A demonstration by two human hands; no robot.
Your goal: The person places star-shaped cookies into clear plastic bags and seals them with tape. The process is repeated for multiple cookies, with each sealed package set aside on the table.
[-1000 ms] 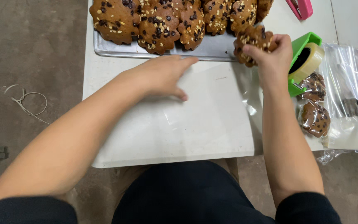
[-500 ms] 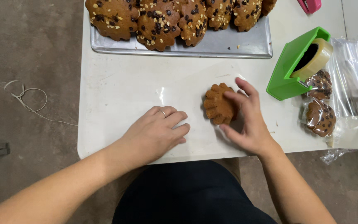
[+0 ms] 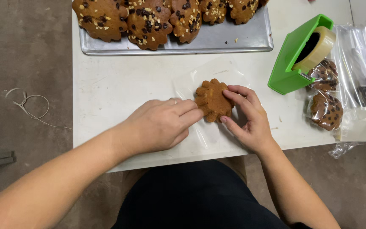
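- A brown flower-shaped cookie with a scalloped edge (image 3: 213, 99) lies plain side up near the front of the white worktop (image 3: 115, 85), resting on a clear plastic bag (image 3: 217, 131) spread flat there.
- The right hand (image 3: 250, 121) pinches the cookie's right edge: its upper fingers (image 3: 239, 96) lie over the rim and the thumb presses from below.
- The left hand (image 3: 159, 125) lies palm down on the plastic, its fingers close together, their tips touching the cookie's left edge.
- At the back of the worktop stands a flat silver metal baking tray (image 3: 221, 41) with a row of brown scalloped cookies topped with chocolate chips and nuts (image 3: 149, 21).
- To the right of the hands sits a green plastic tape dispenser (image 3: 295, 59) holding a roll of clear tape.
- Just beside the dispenser lie two chocolate-chip cookies wrapped in clear plastic (image 3: 326, 101), on a heap of clear bags (image 3: 361, 63) at the worktop's right edge.
- A loop of pale string (image 3: 28, 106) lies on the grey floor at left.
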